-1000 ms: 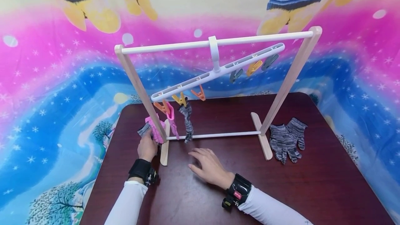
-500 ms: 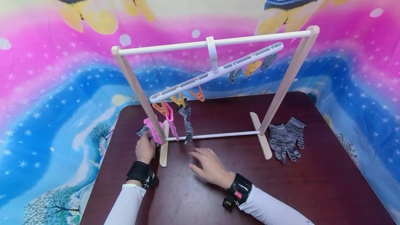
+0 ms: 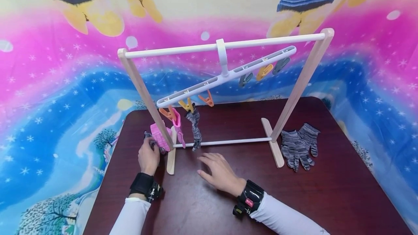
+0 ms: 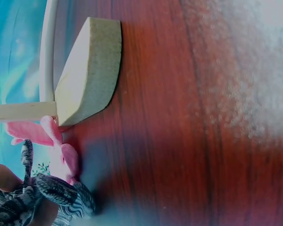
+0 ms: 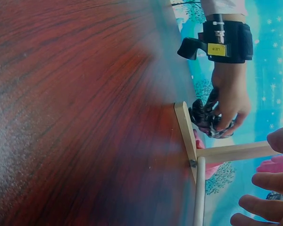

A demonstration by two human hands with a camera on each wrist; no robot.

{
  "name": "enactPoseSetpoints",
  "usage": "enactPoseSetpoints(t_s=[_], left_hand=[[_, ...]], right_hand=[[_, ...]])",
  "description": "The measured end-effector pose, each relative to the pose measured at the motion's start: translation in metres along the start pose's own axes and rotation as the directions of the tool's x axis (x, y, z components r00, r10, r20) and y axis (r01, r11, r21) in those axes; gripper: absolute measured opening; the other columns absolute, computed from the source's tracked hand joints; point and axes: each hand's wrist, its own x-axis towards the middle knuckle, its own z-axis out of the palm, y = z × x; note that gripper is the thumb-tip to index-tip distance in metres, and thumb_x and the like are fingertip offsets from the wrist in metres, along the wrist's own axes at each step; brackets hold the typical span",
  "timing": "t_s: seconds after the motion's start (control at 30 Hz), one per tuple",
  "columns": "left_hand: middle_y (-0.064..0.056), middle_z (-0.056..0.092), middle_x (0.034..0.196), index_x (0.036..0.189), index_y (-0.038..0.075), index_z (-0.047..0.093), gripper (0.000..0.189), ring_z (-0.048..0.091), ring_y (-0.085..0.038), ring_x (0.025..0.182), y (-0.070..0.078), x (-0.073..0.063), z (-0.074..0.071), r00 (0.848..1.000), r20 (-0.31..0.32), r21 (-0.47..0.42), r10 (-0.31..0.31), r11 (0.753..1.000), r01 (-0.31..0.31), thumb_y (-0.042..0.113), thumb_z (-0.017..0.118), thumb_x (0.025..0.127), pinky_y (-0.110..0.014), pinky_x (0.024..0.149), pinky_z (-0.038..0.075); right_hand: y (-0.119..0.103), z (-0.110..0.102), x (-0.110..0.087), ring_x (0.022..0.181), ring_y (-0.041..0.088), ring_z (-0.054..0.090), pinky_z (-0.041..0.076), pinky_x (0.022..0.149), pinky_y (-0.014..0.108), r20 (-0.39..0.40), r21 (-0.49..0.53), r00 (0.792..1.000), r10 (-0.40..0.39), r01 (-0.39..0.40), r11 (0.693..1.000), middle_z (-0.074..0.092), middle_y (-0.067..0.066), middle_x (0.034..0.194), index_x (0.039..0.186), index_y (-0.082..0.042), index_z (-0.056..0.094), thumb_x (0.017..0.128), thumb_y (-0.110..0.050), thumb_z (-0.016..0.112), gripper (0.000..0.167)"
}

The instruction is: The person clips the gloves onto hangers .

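Observation:
My left hand (image 3: 148,158) is at the table's left side, just outside the rack's left foot. Its fingers hold a black-and-grey knit glove (image 5: 206,117), bunched up and partly hidden by the hand. Right behind it lies a pink glove (image 3: 160,137), partly covered by the left post. Another pink glove (image 3: 178,128) hangs from an orange clothespin (image 3: 168,113) on the tilted white hanger (image 3: 192,91). Beside that, a grey glove (image 3: 195,128) hangs twisted from a yellow clothespin (image 3: 187,104). My right hand (image 3: 222,173), fingers spread and holding nothing, is in front of the rack.
The wooden rack (image 3: 302,86) stands on the dark red table (image 3: 294,202), its white top bar (image 3: 267,41) bearing the hanger. Other clothespins (image 3: 264,71) hang along it. Grey gloves (image 3: 300,146) lie right of the right foot (image 3: 273,142). A printed cloth (image 3: 49,100) surrounds the table.
My left hand has drawn slightly left and toward me with the grey glove, away from the pink one on the table. The right hand has stayed nearly still.

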Motion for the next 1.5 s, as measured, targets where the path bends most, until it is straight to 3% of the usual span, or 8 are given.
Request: enactPoseSetpoints(t_s=[0.23, 0.6, 1.0, 1.17, 1.5], left_hand=[[-0.026, 0.071, 0.11, 0.123, 0.004, 0.063, 0.029, 0.067, -0.048, 0.102, 0.002, -0.001, -0.001, 0.998, -0.064, -0.048, 0.004, 0.999, -0.007, 0.011, 0.057, 0.095, -0.06, 0.085, 0.049], [-0.024, 0.07, 0.114, 0.126, 0.005, 0.062, 0.031, 0.067, -0.045, 0.103, 0.005, -0.008, -0.005, 0.996, -0.082, -0.075, -0.022, 0.997, 0.016, 0.011, 0.057, 0.096, -0.06, 0.086, 0.048], [-0.023, 0.072, 0.108, 0.125, 0.005, 0.063, 0.029, 0.068, -0.042, 0.092, 0.014, -0.02, -0.01, 0.99, -0.141, -0.102, 0.024, 0.994, -0.039, 0.01, 0.06, 0.096, -0.056, 0.078, 0.049], [-0.023, 0.072, 0.11, 0.125, 0.007, 0.063, 0.029, 0.068, -0.042, 0.094, 0.019, -0.025, -0.017, 0.987, -0.16, -0.121, 0.02, 0.992, -0.04, 0.01, 0.06, 0.096, -0.056, 0.079, 0.049], [-0.019, 0.074, 0.106, 0.127, 0.009, 0.062, 0.03, 0.066, -0.031, 0.075, 0.032, -0.035, -0.029, 0.982, -0.177, -0.133, 0.058, 0.988, -0.083, 0.01, 0.06, 0.097, -0.04, 0.067, 0.046]], right_hand=[[0.002, -0.001, -0.002, 0.131, 0.035, 0.058, 0.04, 0.113, 0.054, -0.015, 0.009, 1.0, -0.008, 0.008, 1.0, 0.063, 0.016, 0.14, 0.135, -0.006, 0.063, 0.096, -0.036, 0.065, 0.049], [0.004, -0.003, -0.004, 0.132, 0.034, 0.057, 0.04, 0.113, 0.055, -0.006, 0.0, 1.0, 0.005, -0.005, 1.0, 0.062, 0.015, 0.141, 0.136, -0.008, 0.063, 0.097, -0.037, 0.064, 0.049], [0.003, -0.006, -0.002, 0.132, 0.031, 0.058, 0.041, 0.113, 0.052, -0.014, -0.021, 1.0, -0.007, 0.007, 1.0, 0.062, 0.014, 0.141, 0.136, -0.008, 0.063, 0.096, -0.038, 0.066, 0.05], [0.001, -0.008, -0.002, 0.132, 0.031, 0.058, 0.041, 0.113, 0.053, -0.015, -0.012, 1.0, -0.011, 0.011, 1.0, 0.062, 0.014, 0.141, 0.136, -0.007, 0.063, 0.096, -0.037, 0.067, 0.05], [0.0, -0.013, -0.001, 0.133, 0.033, 0.057, 0.041, 0.113, 0.054, 0.001, -0.027, 1.0, -0.014, 0.014, 1.0, 0.06, 0.016, 0.143, 0.137, -0.008, 0.062, 0.097, -0.038, 0.065, 0.05]])
